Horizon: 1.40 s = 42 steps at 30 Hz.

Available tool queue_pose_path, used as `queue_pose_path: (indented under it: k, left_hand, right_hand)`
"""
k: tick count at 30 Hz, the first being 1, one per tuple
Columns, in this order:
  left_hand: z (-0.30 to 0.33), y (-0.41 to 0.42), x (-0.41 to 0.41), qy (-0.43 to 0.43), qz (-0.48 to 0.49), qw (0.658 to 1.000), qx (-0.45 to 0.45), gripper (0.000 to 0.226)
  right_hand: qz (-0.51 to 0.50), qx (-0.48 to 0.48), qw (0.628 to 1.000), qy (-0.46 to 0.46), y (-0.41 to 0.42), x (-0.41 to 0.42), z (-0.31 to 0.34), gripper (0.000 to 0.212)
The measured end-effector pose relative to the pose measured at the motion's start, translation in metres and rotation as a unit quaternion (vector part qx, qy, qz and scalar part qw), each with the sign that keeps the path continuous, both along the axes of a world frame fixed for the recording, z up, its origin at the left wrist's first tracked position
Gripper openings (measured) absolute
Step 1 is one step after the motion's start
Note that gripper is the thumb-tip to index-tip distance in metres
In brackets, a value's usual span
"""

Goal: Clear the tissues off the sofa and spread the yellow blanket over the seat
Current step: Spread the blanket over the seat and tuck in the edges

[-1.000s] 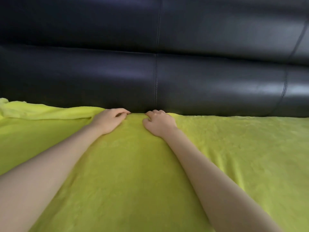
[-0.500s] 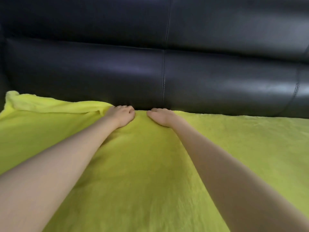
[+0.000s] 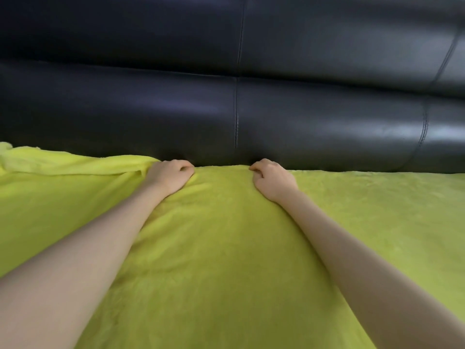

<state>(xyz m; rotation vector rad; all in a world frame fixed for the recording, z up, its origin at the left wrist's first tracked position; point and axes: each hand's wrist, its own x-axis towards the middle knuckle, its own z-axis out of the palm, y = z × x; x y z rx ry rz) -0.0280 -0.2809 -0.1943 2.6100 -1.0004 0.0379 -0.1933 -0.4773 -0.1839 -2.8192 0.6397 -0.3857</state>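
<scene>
Left hand (image 3: 169, 175) and right hand (image 3: 273, 179): each grip curled tight, pinching the yellow blanket (image 3: 221, 248) edge against the black leather sofa back (image 3: 236, 117); blanket covers the seat.

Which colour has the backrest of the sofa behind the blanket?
Black, glossy leather with stitched seams; the sofa backrest shows best in the head view.

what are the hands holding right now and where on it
Both the left hand and the right hand have fingers curled on the yellow blanket, at its back edge by the sofa backrest.
</scene>
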Motion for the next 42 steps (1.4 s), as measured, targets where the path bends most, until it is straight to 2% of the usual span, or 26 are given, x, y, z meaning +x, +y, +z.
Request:
queue_pose_path:
  k: [7,10,17,19,22,24,28,32,36,39,42]
  left_hand:
    - [-0.002,-0.001,-0.006,-0.021,0.022,0.999,-0.013,0.039]
    - [-0.003,0.0,-0.01,-0.072,0.053,0.995,-0.043,0.034]
    - [0.0,0.002,-0.011,-0.068,0.074,0.993,-0.065,0.034]
    - [0.001,0.003,-0.011,-0.069,0.071,0.993,-0.066,0.034]
    - [0.0,0.003,-0.012,-0.071,0.066,0.993,-0.066,0.035]
    - [0.0,0.003,-0.01,-0.069,0.068,0.993,-0.069,0.035]
    - [-0.002,0.002,-0.008,-0.07,0.063,0.993,-0.075,0.035]
    - [-0.001,0.002,-0.007,-0.071,0.062,0.992,-0.082,0.034]
    - [-0.002,0.004,-0.008,-0.061,0.056,0.992,-0.093,0.033]
    - [-0.001,0.005,-0.008,-0.067,0.053,0.992,-0.096,0.033]
    - [-0.001,0.004,-0.01,-0.072,0.049,0.992,-0.093,0.033]
  right_hand:
    - [-0.064,0.031,0.984,0.161,0.002,0.022,0.01,0.045]
    - [-0.091,0.032,0.981,0.165,0.007,0.031,0.011,0.047]
    - [-0.088,0.04,0.995,0.024,0.013,0.017,-0.003,0.04]
    - [-0.108,-0.005,0.993,-0.035,0.02,0.015,-0.002,0.035]
    - [-0.129,-0.122,0.978,-0.107,0.023,0.01,0.003,0.028]
    - [-0.143,-0.133,0.978,-0.073,0.014,0.002,0.005,0.026]
    - [-0.189,-0.024,0.981,0.037,-0.009,-0.02,0.002,0.043]
    - [-0.163,-0.011,0.979,0.125,-0.018,-0.015,0.006,0.053]
    - [-0.16,0.056,0.969,0.177,-0.028,-0.009,0.016,0.057]
    - [-0.158,0.025,0.967,0.2,-0.02,-0.01,0.015,0.055]
    - [-0.189,-0.095,0.965,0.156,0.008,-0.007,0.023,0.038]
